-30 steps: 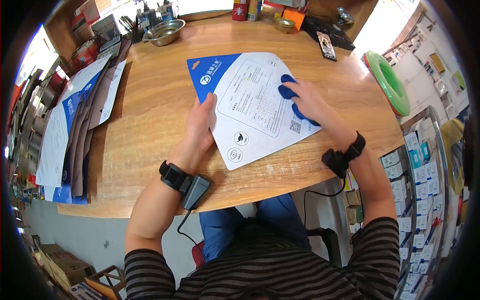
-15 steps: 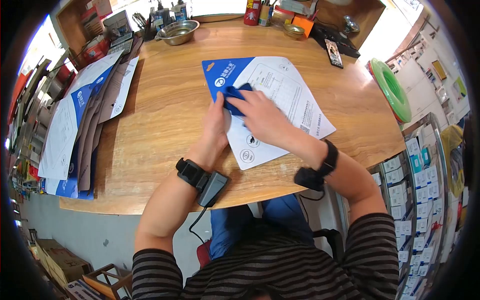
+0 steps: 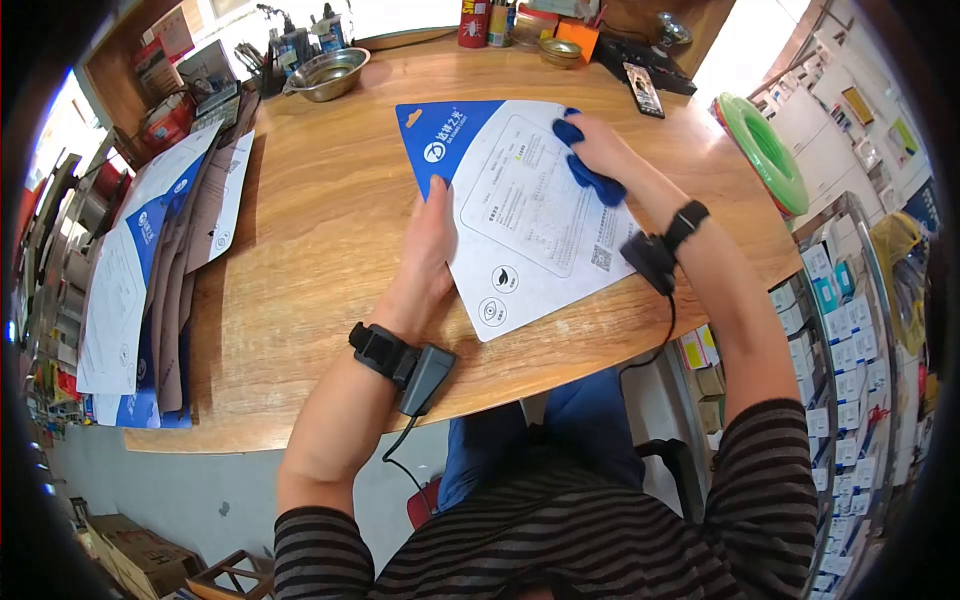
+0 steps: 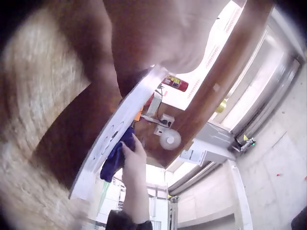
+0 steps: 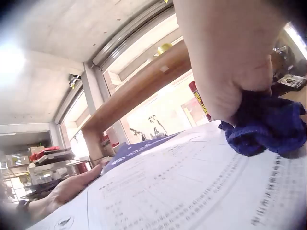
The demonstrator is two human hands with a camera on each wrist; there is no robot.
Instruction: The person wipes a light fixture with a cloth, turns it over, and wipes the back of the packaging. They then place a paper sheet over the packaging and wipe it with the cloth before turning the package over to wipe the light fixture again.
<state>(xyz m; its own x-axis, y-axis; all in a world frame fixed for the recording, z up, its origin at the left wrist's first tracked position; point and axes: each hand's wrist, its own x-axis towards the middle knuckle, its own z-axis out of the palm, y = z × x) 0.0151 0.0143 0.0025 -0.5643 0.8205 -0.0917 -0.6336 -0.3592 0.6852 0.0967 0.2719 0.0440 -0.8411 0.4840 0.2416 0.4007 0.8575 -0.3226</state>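
A white and blue printed cardboard sleeve (image 3: 530, 230), fan-shaped with a hang hole at its blue corner, is held slightly tilted above the table. My left hand (image 3: 428, 245) grips its left edge, thumb on the printed face and fingers hidden beneath. At the upper right edge my right hand (image 3: 605, 150) holds a bunched dark blue cloth (image 3: 597, 183) against the printed face. In the right wrist view the cloth (image 5: 266, 124) bulges out below the palm, over the small print. The left wrist view shows the sleeve (image 4: 112, 132) nearly edge-on.
A stack of similar sleeves (image 3: 125, 300) leans at the table's left. Along the back stand a metal bowl (image 3: 328, 75), a red spray can (image 3: 473, 22) and a small brass-coloured dish (image 3: 559, 52). A phone (image 3: 643, 90) lies back right; a green coil (image 3: 765, 155) is beside the right edge.
The right hand swept the cloth from the sleeve's upper right side to the left edge beside the left hand, then back to the upper right. The left hand keeps its grip.
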